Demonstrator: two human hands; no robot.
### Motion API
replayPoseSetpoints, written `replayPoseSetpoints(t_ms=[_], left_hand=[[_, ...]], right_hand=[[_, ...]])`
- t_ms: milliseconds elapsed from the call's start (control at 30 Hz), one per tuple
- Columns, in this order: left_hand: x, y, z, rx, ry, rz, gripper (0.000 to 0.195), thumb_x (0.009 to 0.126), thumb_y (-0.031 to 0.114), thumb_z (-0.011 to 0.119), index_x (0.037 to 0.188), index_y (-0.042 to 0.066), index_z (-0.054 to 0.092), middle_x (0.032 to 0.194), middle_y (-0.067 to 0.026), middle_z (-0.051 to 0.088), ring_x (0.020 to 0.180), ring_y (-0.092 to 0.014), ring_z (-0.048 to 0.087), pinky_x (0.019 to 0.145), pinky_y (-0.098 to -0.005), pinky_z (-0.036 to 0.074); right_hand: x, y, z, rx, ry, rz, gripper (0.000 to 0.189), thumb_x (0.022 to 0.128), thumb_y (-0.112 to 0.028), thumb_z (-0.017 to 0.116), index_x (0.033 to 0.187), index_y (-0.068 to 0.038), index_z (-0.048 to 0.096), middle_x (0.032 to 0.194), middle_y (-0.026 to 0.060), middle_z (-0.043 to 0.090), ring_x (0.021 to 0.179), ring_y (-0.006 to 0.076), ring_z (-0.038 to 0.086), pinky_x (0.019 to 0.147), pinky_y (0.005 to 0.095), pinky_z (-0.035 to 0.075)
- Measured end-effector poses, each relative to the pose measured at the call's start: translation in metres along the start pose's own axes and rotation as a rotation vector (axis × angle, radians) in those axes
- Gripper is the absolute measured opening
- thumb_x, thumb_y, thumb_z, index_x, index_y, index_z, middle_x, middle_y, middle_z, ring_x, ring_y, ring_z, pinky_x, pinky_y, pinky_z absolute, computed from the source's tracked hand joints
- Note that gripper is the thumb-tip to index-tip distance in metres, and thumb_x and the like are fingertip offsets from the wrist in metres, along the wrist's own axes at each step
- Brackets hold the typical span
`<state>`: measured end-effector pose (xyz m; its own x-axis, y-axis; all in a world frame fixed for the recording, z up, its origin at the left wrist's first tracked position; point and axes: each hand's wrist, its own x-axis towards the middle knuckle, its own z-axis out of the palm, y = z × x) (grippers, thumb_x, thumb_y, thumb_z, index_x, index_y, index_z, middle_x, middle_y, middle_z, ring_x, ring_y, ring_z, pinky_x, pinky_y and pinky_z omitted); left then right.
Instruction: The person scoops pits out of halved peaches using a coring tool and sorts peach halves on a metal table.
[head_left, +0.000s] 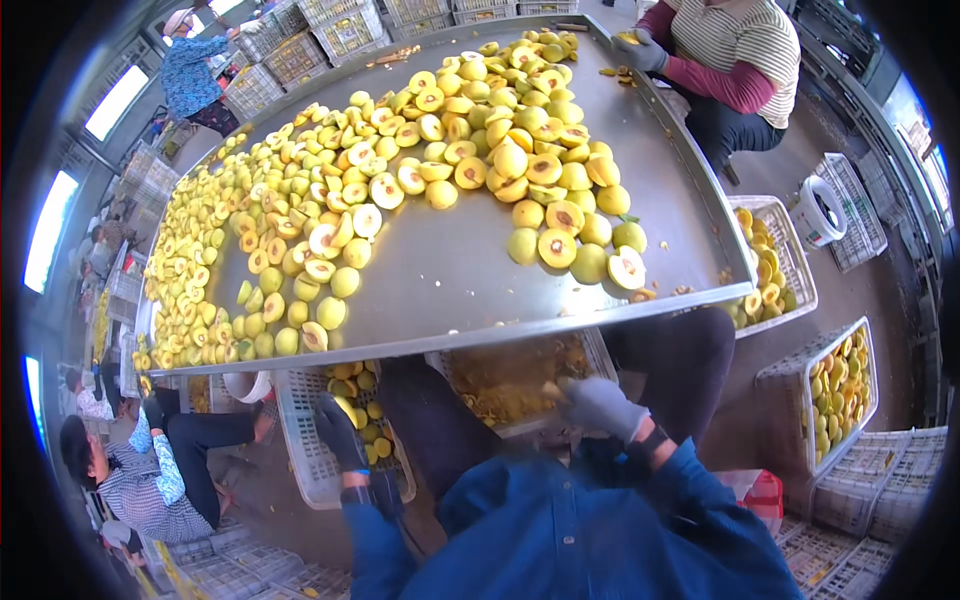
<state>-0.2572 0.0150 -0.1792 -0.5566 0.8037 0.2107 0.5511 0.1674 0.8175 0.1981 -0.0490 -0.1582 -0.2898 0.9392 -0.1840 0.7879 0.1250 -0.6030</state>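
My left hand (339, 435), in a dark glove, is over a white plastic crate (296, 450) of yellow peach halves. A yellow fruit piece (346, 409) shows at its fingers, held against the glove. In a grey glove, my right hand (606, 409) is curled above a crate (600, 360) of brownish-yellow scraps between my knees. A small tan object (553, 391) sticks out from its fingers, too blurred to name. Before me, a metal-topped table (450, 277) carries a large heap of halved yellow peaches (450, 127), many with pits in their cut faces.
The table's raised metal rim (480, 334) crosses above my knees. Crates of peach halves (806, 300) (840, 390) stand to the right, near a white bucket (821, 214). A gloved co-worker (720, 75) sits at the far right, another person (150, 480) at the left. Stacked crates (349, 34) stand behind.
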Motion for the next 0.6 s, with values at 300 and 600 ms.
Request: replayPoseSetpoints(t_ms=[300, 600], left_hand=[[0.098, 0.161, 0.149, 0.193, -0.071, 0.987, 0.039, 0.091, 0.013, 0.062, 0.127, 0.004, 0.054, 0.136, -0.0201, 0.050, 0.127, -0.038, 0.048, 0.107, -0.0474, 0.038], [0.224, 0.142, 0.303, 0.633, -0.222, 0.969, 0.058, 0.084, 0.029, 0.063, 0.136, 0.007, 0.052, 0.130, -0.0190, 0.053, 0.115, -0.038, 0.053, 0.098, -0.0496, 0.042]], right_hand=[[0.008, 0.026, 0.016, -0.009, -0.155, 0.125, 0.036, 0.090, -0.039, 0.061, 0.098, -0.004, 0.063, 0.079, 0.0225, 0.067, 0.077, 0.0415, 0.066, 0.069, 0.0478, 0.052], [0.008, 0.020, 0.011, 0.280, -0.144, 0.209, 0.030, 0.096, -0.019, 0.054, 0.116, 0.003, 0.062, 0.115, 0.0149, 0.066, 0.109, 0.0280, 0.064, 0.092, 0.0349, 0.051]])
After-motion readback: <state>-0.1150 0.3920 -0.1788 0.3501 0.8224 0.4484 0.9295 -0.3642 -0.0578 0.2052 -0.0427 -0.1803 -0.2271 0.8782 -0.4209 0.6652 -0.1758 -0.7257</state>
